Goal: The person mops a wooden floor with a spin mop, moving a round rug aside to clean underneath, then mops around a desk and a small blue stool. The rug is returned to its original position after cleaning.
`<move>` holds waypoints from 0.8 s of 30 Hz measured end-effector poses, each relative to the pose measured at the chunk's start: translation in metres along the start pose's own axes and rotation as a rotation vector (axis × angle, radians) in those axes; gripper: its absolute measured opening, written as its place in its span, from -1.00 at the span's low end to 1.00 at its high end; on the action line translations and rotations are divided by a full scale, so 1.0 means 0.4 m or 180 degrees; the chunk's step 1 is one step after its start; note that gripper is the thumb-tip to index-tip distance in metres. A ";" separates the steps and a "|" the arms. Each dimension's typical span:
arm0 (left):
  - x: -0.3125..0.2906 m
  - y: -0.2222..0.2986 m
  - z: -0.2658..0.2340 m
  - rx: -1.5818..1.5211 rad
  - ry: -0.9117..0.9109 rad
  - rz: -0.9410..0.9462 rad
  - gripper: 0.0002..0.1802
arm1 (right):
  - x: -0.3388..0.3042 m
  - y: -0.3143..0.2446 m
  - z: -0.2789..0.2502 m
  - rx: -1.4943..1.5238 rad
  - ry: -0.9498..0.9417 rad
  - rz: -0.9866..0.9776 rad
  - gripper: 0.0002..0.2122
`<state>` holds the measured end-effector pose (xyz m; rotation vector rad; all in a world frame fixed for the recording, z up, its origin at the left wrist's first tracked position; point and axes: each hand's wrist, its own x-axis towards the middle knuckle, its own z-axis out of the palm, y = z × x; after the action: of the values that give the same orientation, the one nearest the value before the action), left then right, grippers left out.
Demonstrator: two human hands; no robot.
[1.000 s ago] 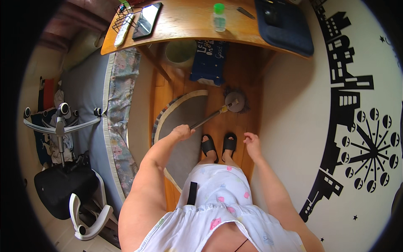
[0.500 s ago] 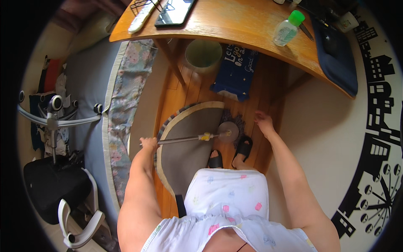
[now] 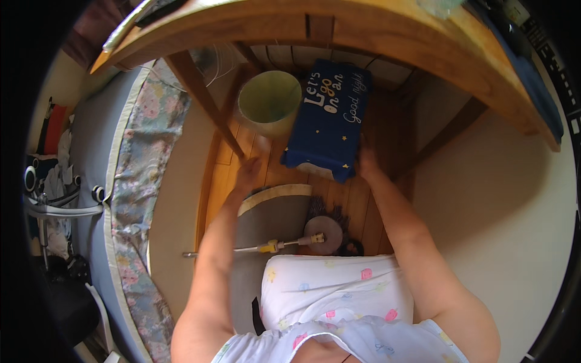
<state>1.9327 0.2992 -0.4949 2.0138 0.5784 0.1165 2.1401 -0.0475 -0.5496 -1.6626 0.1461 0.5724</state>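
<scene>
Under the wooden desk stands a box-like thing draped with a dark blue cloth (image 3: 324, 127) that bears white lettering and small yellow stars. At its right edge is my right hand (image 3: 365, 162), its fingers in shadow and partly hidden beside the cloth. My left hand (image 3: 248, 172) is beside the foot of a desk leg (image 3: 209, 109), left of the box and apart from it; its fingers are smeared. A round-headed mop with a pale pole (image 3: 284, 244) lies across the folded grey rug (image 3: 266, 218), below my forearms and touched by neither hand.
A pale green bin (image 3: 270, 100) stands just left of the box. The curved desk edge (image 3: 254, 25) hangs over both. Cables run along the wall behind. To the left are a bed with a floral cover (image 3: 142, 151) and an overturned office chair (image 3: 60, 209).
My left hand has let go of the mop pole and moved forward under the desk. My right hand has reached forward to the blue-draped box. I have leaned in closer to the desk.
</scene>
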 end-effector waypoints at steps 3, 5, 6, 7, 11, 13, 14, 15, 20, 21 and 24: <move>0.148 0.065 0.237 -0.0904 0.0092 -0.0371 -0.60 | 0.066 0.062 -0.040 -0.0239 0.0056 -0.0728 -0.48; 0.185 0.052 0.287 -0.1072 0.0156 -0.0542 -0.59 | 0.033 0.035 0.006 0.0178 0.0049 -0.0582 -0.45; 0.186 0.027 0.280 -0.1079 0.0206 -0.0583 -0.59 | -0.028 -0.043 0.051 0.0651 0.0019 -0.0205 -0.43; 0.197 0.035 0.303 -0.1138 0.0163 -0.0563 -0.59 | -0.063 -0.091 0.046 0.1103 0.0095 0.0131 -0.41; 0.204 0.064 0.359 -0.1237 -0.0069 -0.0355 -0.58 | 0.006 -0.067 0.043 0.1814 -0.0432 -0.0277 -0.44; 0.194 0.060 0.358 -0.1244 -0.0172 -0.0295 -0.58 | -0.049 -0.119 0.096 0.2108 -0.0414 0.0098 -0.39; 0.192 0.069 0.363 -0.1237 -0.0237 -0.0266 -0.58 | -0.068 -0.142 0.105 0.2221 -0.0427 0.0253 -0.39; 0.184 0.072 0.366 -0.1242 -0.0277 -0.0240 -0.58 | -0.075 -0.160 0.110 0.2285 -0.0473 0.0361 -0.39; 0.137 0.066 0.398 -0.1256 -0.0469 -0.0197 -0.57 | -0.094 -0.187 0.088 0.2230 -0.0692 0.0589 -0.40; 0.126 0.076 0.409 -0.1255 -0.0515 -0.0182 -0.56 | -0.100 -0.193 0.078 0.2179 -0.0699 0.0612 -0.40; 0.091 0.089 0.442 -0.1255 -0.0677 -0.0196 -0.56 | -0.116 -0.191 0.049 0.2077 -0.0754 0.0773 -0.41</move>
<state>2.0334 0.1591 -0.5583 1.6001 0.4418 -0.0208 2.1259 -0.0253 -0.4619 -0.9421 0.3263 0.7994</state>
